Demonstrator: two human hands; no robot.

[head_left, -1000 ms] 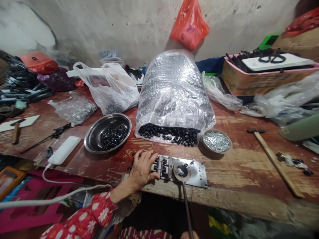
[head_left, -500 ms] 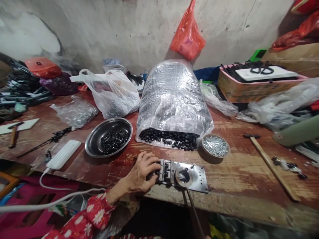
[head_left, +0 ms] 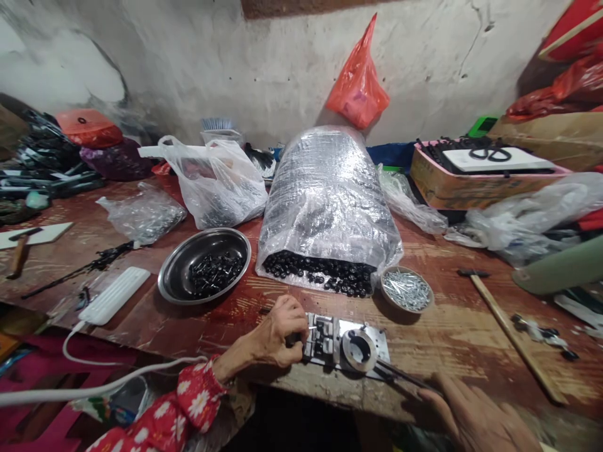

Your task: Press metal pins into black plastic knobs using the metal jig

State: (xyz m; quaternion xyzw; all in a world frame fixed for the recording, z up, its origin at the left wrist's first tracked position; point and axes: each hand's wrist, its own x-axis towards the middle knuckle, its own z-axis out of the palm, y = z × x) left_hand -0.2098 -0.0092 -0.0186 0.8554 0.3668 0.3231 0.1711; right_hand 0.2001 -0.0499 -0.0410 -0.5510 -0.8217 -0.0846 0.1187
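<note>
My left hand [head_left: 277, 333], in its red flowered sleeve [head_left: 198, 395], sits curled at the left end of a steel jig plate [head_left: 351, 345], with the fingers bent down at the plate's clamp blocks. Whether they pinch anything there, I cannot tell. The plate lies at the front edge of the worktop [head_left: 438, 333], near its middle. A steel ring [head_left: 358, 350] sits on the plate, and a metal lever [head_left: 400, 373] runs from the ring toward my right hand [head_left: 475, 417] at the lower right. That hand is blurred and loosely spread at the lever's end, so I cannot tell whether the grip is closed on it.

Just behind the plate, a small bowl of screws [head_left: 406, 289] stands to the right and a steel dish of black pieces [head_left: 203, 267] to the left. A white plastic strip [head_left: 114, 295] with a white cable [head_left: 117, 370] lies near the left front edge, and a hammer [head_left: 494, 320] lies to the right. Farther back, a big clear sack of black pieces [head_left: 327, 213] rests between the dish and bowl, its open end toward me. An orange bag [head_left: 358, 81] hangs on the wall behind it.
</note>
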